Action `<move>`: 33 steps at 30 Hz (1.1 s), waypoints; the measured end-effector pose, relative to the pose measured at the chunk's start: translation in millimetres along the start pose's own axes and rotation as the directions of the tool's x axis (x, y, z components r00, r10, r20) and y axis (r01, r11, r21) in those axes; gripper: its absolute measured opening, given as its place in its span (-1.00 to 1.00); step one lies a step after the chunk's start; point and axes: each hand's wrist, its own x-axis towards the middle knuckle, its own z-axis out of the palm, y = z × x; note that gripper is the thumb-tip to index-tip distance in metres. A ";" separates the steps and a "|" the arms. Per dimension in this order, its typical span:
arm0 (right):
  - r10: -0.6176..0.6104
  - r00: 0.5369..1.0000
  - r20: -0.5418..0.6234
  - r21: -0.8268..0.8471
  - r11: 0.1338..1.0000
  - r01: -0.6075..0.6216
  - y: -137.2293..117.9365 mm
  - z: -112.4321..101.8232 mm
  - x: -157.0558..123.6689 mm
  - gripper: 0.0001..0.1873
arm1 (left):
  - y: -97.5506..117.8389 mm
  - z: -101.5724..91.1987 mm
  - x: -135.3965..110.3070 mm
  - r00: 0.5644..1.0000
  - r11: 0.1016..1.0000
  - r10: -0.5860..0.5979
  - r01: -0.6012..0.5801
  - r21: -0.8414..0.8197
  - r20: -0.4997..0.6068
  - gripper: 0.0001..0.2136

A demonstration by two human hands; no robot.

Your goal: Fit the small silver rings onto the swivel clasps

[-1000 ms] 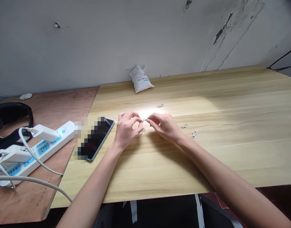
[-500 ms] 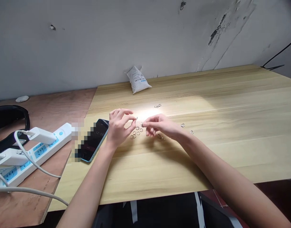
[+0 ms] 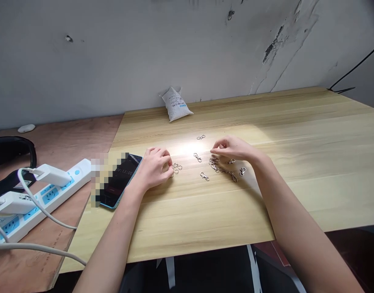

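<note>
**Worktop (image 3: 205,219): left hand (image 3: 158,167) at the rings (image 3: 176,167), right hand (image 3: 228,147) at the clasps (image 3: 214,165)**

Worktop is pale wood, up against the grey wall (image 3: 114,61). Reddish-brown board (image 3: 68,138) along its left side, carrying a white power strip (image 3: 49,196) with two chargers plugged in. Phone (image 3: 122,175) lies at the worktop's left edge, just left of the left wrist (screen digits read 00:13:00). Printed plastic bag (image 3: 175,105) at the back, near the wall.

Hands: left is low, fingers curled in, thumb gap narrow, right beside the rings; can't tell if it has one. Right is in a narrow pinch just above the back end of the clasp pile; can't tell if anything is in it.

Clasps: silver metal, most heaped together in front of the right hand, a few loose around the heap, one lying alone farther back. Rings: small, thin, a loose cluster, some overlapping.
</note>
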 end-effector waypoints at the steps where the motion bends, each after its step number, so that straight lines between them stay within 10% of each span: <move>1: -0.001 0.999 -0.047 0.000 1.000 0.001 1.0 0.9 1.9 -0.71 | 0.8 1.0 0.1 1.000 1.000 -0.015 0.015 -0.026 -0.006 -0.97; 6: -0.038 0.978 -0.203 -0.066 0.998 0.025 -1.8 13.7 14.6 -0.75 | 7.8 11.3 1.1 0.999 0.981 0.041 -0.035 -0.191 0.024 -0.79; 20: -0.283 0.956 -0.072 -0.679 0.716 0.161 -59.0 62.6 12.4 -0.74 | 11.4 14.0 1.7 0.998 0.985 0.054 -0.049 -0.163 0.024 -0.86; 27: -0.179 0.940 -0.290 -0.065 0.984 0.167 -54.6 66.4 9.9 -0.88 | 23.3 13.4 3.5 0.988 0.962 -0.121 0.093 -0.257 -0.099 -0.88; 33: -0.082 0.944 -0.319 0.543 0.801 0.253 -74.6 71.7 -0.4 -0.79 | 34.2 16.0 6.3 0.945 0.913 -0.230 0.128 -0.387 -0.232 -0.91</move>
